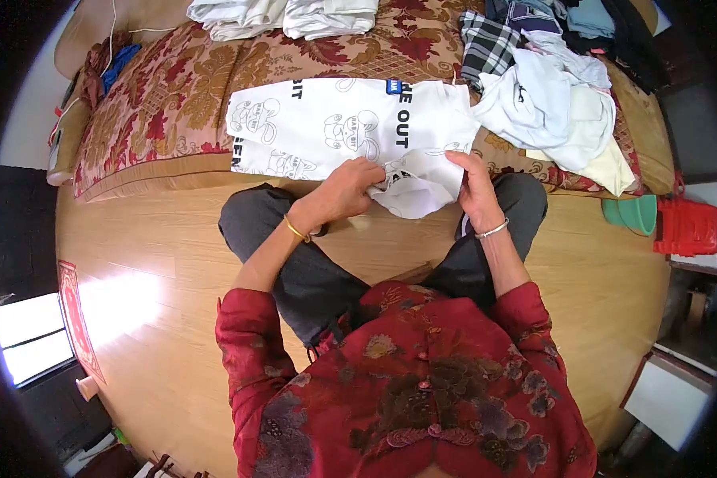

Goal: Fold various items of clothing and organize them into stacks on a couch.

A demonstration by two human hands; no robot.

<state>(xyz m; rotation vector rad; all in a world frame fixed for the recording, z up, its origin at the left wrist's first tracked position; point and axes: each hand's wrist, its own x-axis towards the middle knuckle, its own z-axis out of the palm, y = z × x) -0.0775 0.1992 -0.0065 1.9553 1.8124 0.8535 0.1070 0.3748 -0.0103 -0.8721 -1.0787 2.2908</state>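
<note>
A white garment printed with line drawings and black lettering lies across the front of a patterned sofa seat. My left hand grips a bunched part of its near edge, fingers closed on the cloth. At the near right edge, my right hand holds the fabric between thumb and fingers. Between both hands a flap of the garment hangs over the sofa's front edge. A small blue label shows near the garment's far edge. Which part of the garment each hand grips cannot be told.
Folded white clothes are stacked at the back of the sofa seat. To the right lie a black-and-white plaid cloth and a loose pile of pale clothes. A green basin and a red plastic item stand right of the sofa.
</note>
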